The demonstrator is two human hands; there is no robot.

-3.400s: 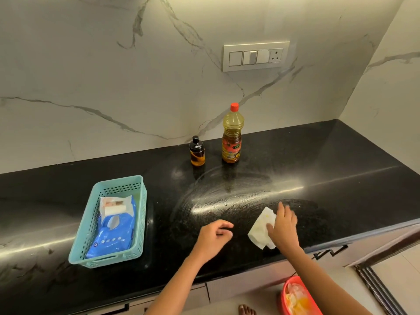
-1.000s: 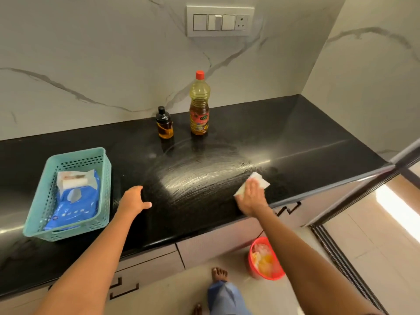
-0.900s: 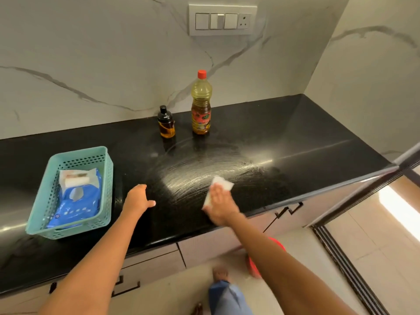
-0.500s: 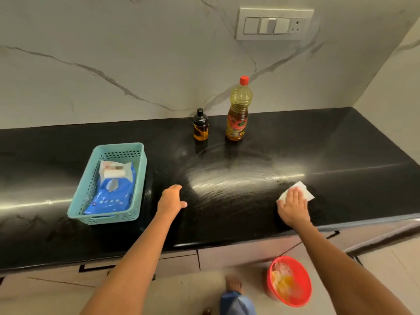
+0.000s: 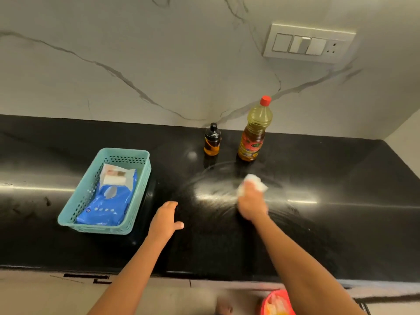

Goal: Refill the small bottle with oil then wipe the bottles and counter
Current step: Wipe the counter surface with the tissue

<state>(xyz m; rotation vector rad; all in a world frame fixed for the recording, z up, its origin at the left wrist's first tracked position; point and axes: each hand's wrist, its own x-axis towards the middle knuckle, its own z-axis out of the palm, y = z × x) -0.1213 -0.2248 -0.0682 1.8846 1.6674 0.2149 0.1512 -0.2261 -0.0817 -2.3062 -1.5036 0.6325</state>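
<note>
A small dark bottle (image 5: 212, 140) with a black cap and amber oil stands at the back of the black counter (image 5: 341, 223), by the marble wall. To its right stands a tall oil bottle (image 5: 254, 133) with a red cap. My right hand (image 5: 251, 201) presses a white wipe (image 5: 255, 183) onto the counter in front of the tall bottle, amid wet streaks. My left hand (image 5: 166, 220) rests flat on the counter with fingers apart, holding nothing.
A teal basket (image 5: 134, 201) on the left holds a blue pack of wipes (image 5: 106, 201). A switch plate (image 5: 308, 43) is on the wall. A red bin (image 5: 276, 303) stands on the floor below the counter edge, next to a bare foot.
My right hand has slid the wipe from the counter's front right edge back and leftward, toward the bottles. The left hand has stayed planted on the counter.
</note>
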